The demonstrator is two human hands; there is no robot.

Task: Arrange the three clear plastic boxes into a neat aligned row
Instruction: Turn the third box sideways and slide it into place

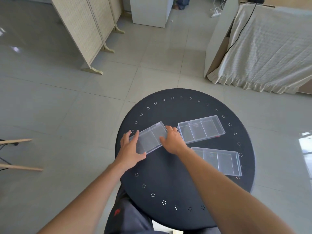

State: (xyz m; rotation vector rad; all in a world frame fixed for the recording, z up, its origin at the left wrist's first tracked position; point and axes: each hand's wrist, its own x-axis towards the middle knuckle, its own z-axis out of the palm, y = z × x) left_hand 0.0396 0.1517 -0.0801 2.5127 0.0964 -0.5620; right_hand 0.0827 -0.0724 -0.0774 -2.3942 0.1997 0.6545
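Note:
Three clear plastic boxes with inner dividers lie on a round black table. The left box sits slanted near the table's left edge. My left hand grips its near-left end and my right hand grips its right end. A second box lies just right of my right hand, angled up to the right. The third box rests at the right, nearer to me, partly behind my right forearm, and turned a different way from the other two.
The table's left edge is close to the held box. On the tiled floor stand a folding wicker screen at far left, a white cabinet behind, a cloth-draped piece at right, and wooden legs at left.

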